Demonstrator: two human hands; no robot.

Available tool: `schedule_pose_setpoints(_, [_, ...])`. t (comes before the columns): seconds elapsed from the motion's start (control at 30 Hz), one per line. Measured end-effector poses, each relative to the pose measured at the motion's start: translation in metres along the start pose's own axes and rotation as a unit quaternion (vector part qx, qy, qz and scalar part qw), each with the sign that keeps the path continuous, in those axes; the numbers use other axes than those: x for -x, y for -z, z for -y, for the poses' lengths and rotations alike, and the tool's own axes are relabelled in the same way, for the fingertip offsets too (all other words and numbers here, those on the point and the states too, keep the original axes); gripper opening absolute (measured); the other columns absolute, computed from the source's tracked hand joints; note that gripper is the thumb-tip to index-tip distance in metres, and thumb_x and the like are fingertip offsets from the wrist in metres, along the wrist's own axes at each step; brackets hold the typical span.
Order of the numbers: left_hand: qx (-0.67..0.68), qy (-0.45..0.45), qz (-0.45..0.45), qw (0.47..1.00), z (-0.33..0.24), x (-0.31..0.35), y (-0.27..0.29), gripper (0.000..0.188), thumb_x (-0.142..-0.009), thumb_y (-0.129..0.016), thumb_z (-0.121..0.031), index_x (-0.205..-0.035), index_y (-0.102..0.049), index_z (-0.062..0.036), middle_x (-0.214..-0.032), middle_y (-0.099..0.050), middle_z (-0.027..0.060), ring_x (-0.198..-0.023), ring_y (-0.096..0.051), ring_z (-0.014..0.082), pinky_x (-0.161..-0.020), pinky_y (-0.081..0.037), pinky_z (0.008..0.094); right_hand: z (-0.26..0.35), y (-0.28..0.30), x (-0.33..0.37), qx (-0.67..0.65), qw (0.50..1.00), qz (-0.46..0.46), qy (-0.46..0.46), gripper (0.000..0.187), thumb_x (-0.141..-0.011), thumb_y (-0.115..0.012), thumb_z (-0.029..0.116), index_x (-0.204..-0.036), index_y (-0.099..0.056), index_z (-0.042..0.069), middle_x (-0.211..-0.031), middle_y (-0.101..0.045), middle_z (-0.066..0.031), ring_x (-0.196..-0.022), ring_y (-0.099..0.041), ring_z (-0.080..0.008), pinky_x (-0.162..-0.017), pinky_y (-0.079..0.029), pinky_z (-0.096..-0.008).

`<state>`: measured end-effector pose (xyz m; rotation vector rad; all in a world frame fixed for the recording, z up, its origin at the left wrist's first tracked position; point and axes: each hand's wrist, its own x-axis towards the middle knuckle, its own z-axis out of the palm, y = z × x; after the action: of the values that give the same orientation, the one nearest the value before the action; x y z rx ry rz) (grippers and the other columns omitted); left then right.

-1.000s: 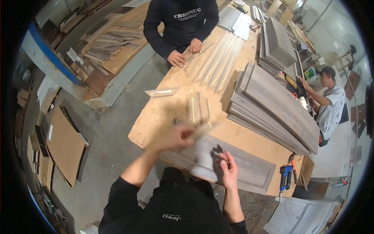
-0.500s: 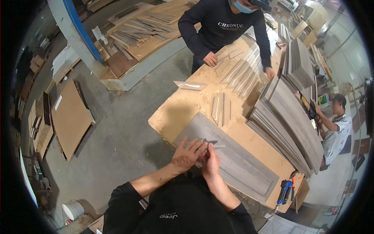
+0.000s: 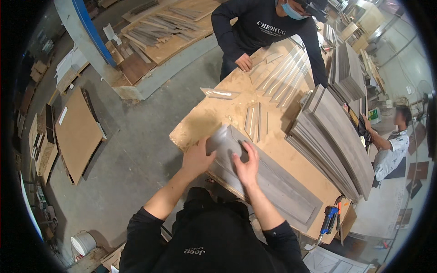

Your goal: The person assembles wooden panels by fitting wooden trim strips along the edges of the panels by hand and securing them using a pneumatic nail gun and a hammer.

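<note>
A long grey wood-grain door panel [image 3: 277, 186] with a recessed centre lies on the worktable in front of me. At the panel's left end rests my left hand [image 3: 196, 158], its thumb spread over the surface and its fingers along the edge. My right hand [image 3: 247, 164] is over the panel's recess near the same end, thumb and forefinger well apart. Nothing shows in either hand. Beyond the panel lie thin grey strips [image 3: 260, 120], one with a pale line along it, and a slanted piece [image 3: 219, 93].
Opposite me a masked co-worker [image 3: 268, 27] leans over grey slats with pale lines [image 3: 284, 75]. Stacked grey panels [image 3: 337, 136] stand along the table's right side. A blue glue gun or similar hand tool [image 3: 328, 220] sits at the near right corner. Another person [image 3: 393, 148] works farther right.
My hands were together over the panel, with a thin pale piece at the fingertips. They have since parted and come down onto the panel's left end. The co-worker's arm has shifted.
</note>
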<state>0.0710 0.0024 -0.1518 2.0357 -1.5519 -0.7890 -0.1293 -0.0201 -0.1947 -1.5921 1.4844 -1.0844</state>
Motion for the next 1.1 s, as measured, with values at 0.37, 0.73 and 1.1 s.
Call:
schedule_pose_setpoints(0.37, [-0.131, 0.017, 0.110, 0.985, -0.012, -0.037, -0.022, 0.063, -0.086, -0.073, -0.039, -0.138, -0.054, -0.0090, -0.140, -0.052, 0.0119, -0.132, -0.051, 0.0331, -0.103, -0.049, 0.0498, -0.041, 0.033, -0.053, 0.215, 0.967, 0.063, 0.119, 0.041, -0.076, -0.082, 0.013, -0.116, -0.073, 0.012, -0.118, -0.070, -0.0091, -0.090, -0.065, -0.0266, -0.086, -0.052, -0.0406])
schedule_pose_setpoints(0.73, [-0.089, -0.003, 0.067, 0.994, 0.005, -0.033, -0.045, 0.063, -0.086, -0.075, -0.043, -0.136, -0.059, -0.0099, -0.134, -0.055, 0.0111, -0.129, -0.054, 0.0316, -0.102, -0.048, 0.0507, -0.047, 0.033, -0.063, 0.200, 0.969, 0.085, 0.115, 0.039, -0.075, -0.084, 0.013, -0.112, -0.076, 0.011, -0.115, -0.072, -0.0090, -0.088, -0.066, -0.0258, -0.082, -0.055, -0.0381])
schedule_pose_setpoints(1.1, [-0.061, 0.002, 0.053, 0.997, 0.001, -0.032, -0.048, 0.057, -0.088, -0.073, -0.038, -0.132, -0.059, -0.0062, -0.131, -0.053, 0.0155, -0.124, -0.055, 0.0371, -0.099, -0.050, 0.0519, -0.049, 0.034, -0.066, 0.156, 0.980, 0.118, 0.040, 0.040, -0.074, -0.084, 0.013, -0.114, -0.077, 0.013, -0.118, -0.072, -0.0062, -0.104, -0.064, -0.0275, -0.087, -0.055, -0.0365])
